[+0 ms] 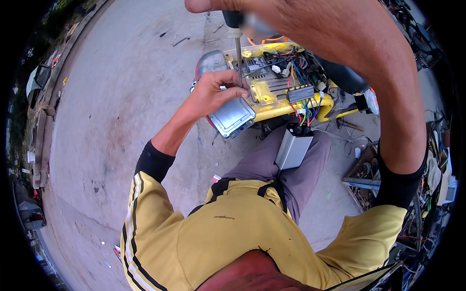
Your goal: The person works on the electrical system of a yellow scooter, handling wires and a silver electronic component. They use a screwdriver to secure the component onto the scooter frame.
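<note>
My right hand is raised at the top, closed on the dark handle of a long screwdriver, whose shaft points down. My left hand pinches around the shaft's lower end, where the tip is hidden, on a yellow vehicle frame. Beside it a silver metal housing is attached at the frame's left end. Coloured wires and a black connector block lie on the frame's right part. A silver controller box hangs from wires and rests against my thigh.
Several loose wrenches lie on the concrete ground beyond the frame. A cluttered metal crate of parts stands at my right, with more clutter behind. A raised kerb runs along the far left.
</note>
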### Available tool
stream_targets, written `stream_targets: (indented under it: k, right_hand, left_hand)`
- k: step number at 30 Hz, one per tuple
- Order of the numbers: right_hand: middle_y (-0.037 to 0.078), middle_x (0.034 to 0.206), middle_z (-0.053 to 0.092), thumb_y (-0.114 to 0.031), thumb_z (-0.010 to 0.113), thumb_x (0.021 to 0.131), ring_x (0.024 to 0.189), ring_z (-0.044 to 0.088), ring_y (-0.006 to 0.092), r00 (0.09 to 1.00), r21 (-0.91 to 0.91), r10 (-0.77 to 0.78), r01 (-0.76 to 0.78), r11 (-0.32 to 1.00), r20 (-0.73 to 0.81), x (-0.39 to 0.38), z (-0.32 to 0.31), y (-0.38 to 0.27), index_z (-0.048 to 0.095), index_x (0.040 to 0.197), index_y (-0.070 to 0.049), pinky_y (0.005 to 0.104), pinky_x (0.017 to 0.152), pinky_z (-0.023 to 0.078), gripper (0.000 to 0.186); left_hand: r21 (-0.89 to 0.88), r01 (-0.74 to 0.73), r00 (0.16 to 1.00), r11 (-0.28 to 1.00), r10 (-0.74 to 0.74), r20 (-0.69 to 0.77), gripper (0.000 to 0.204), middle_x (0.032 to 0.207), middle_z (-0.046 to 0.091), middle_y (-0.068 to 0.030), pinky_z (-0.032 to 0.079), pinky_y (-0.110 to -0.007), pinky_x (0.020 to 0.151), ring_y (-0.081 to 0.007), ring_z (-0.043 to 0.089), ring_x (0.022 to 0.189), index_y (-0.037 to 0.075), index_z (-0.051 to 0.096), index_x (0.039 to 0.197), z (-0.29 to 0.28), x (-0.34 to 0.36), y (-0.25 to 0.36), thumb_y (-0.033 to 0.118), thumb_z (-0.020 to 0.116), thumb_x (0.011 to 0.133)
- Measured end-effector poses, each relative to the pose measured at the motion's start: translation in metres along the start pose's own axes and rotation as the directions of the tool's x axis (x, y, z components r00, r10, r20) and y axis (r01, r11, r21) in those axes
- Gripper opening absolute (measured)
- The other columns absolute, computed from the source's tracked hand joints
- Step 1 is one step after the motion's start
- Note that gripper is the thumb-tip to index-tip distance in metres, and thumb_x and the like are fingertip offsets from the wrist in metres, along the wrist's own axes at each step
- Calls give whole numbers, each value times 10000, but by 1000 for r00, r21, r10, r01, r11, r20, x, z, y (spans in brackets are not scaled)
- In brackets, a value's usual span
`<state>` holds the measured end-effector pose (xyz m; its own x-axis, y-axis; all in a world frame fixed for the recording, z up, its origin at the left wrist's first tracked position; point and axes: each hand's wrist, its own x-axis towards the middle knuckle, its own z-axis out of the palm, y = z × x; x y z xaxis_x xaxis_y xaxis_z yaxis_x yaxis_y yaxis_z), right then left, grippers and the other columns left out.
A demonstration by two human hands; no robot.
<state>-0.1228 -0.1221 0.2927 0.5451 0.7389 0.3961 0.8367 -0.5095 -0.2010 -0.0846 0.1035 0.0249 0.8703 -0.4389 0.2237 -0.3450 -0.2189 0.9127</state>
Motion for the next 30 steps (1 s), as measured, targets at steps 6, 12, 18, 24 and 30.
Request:
stream_targets:
  k: [6, 12, 18, 24, 30]
  right_hand:
    - [255, 954, 645, -169, 624, 1014, 870, 652, 366, 925, 68, -380, 380, 922, -21, 0, 6, 34, 612, 1068, 99, 417, 815, 531, 274]
    - [268, 971, 645, -92, 587, 988, 893, 658, 370, 920, 48, -387, 390, 920, -62, 0, 20, 26, 599, 1067, 115, 406, 821, 541, 222]
    - [281, 989, 646, -16, 549, 961, 916, 664, 374, 943, -69, -298, 291, 954, -148, 14, 35, 19, 587, 1066, 130, 396, 828, 551, 184]
    - [294, 1013, 642, -43, 543, 984, 965, 663, 363, 950, 168, -305, 290, 942, 70, 4, -5, 17, 579, 1054, 149, 397, 832, 556, 208]
    - [267, 996, 621, -46, 533, 988, 944, 649, 373, 969, 27, -207, 206, 978, 135, 12, -9, 5, 588, 1057, 138, 418, 861, 553, 204]
  left_hand:
    - [14, 12, 999, 1000, -12, -42, 187, 874, 726, -38, 522, -291, 758, -107, 657, 822, 30, 649, 867, 8, 6, 4, 71, 831, 877]
    - [144, -40, 995, 989, 53, -88, 275, 712, 598, -69, 433, -338, 630, -114, 554, 687, 19, 569, 822, 9, 1, -5, 125, 806, 913]
    - [342, -15, 1000, 940, 12, 10, 231, 698, 565, -102, 425, -376, 635, -156, 545, 675, 11, 576, 898, 14, 10, 24, 156, 748, 952]
    - [-16, -102, 994, 995, 102, -41, 125, 915, 734, -67, 532, -338, 789, -163, 650, 830, 2, 683, 1052, 12, -1, 22, 98, 688, 972]
    - [-33, -70, 998, 997, 70, -9, 69, 976, 756, -80, 566, -305, 833, -142, 704, 935, -18, 686, 1020, 5, -1, 12, 32, 685, 972]
